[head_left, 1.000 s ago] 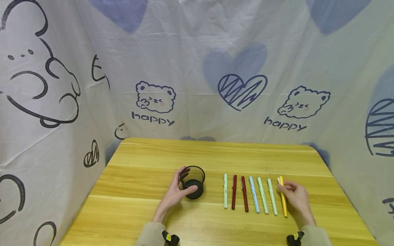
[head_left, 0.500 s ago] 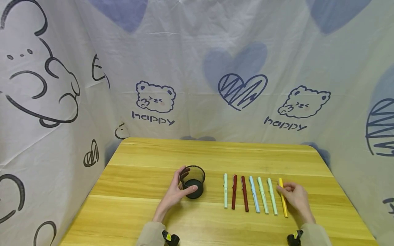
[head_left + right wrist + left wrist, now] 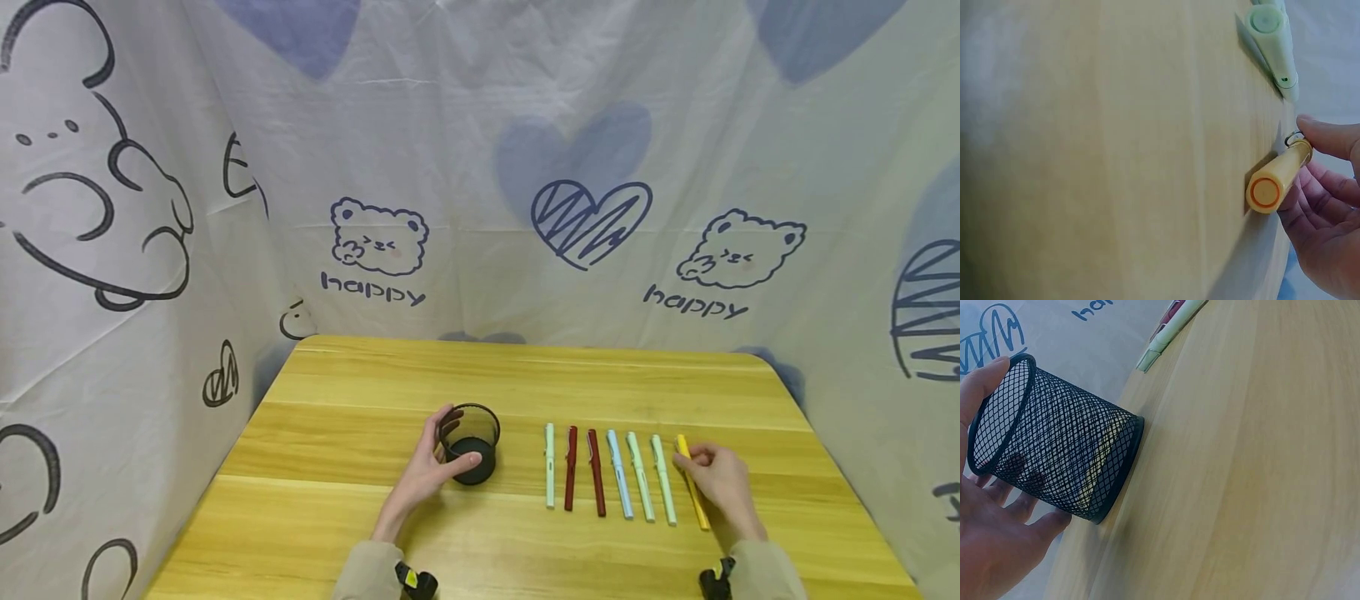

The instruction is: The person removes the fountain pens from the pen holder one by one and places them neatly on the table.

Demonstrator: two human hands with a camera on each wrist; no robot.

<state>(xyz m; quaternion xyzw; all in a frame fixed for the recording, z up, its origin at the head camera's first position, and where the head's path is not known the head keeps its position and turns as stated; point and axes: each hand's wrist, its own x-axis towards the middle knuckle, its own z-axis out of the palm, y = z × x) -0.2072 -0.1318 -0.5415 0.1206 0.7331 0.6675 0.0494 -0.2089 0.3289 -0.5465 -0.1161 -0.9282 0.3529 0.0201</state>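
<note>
A black mesh pen cup (image 3: 480,462) stands upright on the table, and my left hand (image 3: 427,467) grips it with the thumb on the near side and fingers round the far side. The left wrist view shows the cup (image 3: 1063,440) from the side, the thumb at its rim. My right hand (image 3: 722,483) pinches a yellow pen (image 3: 693,492) near its upper end, at the right of a row of pens. In the right wrist view the thumb is by the metal clip of the yellow pen (image 3: 1275,178), with the fingers on the other side.
Left of the yellow pen lie light green pens (image 3: 663,483), a light blue pen (image 3: 620,477) and two dark red pens (image 3: 596,475), side by side. Another light green pen (image 3: 550,467) is nearest the cup. A printed cloth (image 3: 465,167) hangs behind the wooden table (image 3: 360,375).
The yellow pen has turned slightly: its upper end shifted left, its lower end right, and its clip is less visible. My right hand moved slightly left. My left hand and the cup stayed put.
</note>
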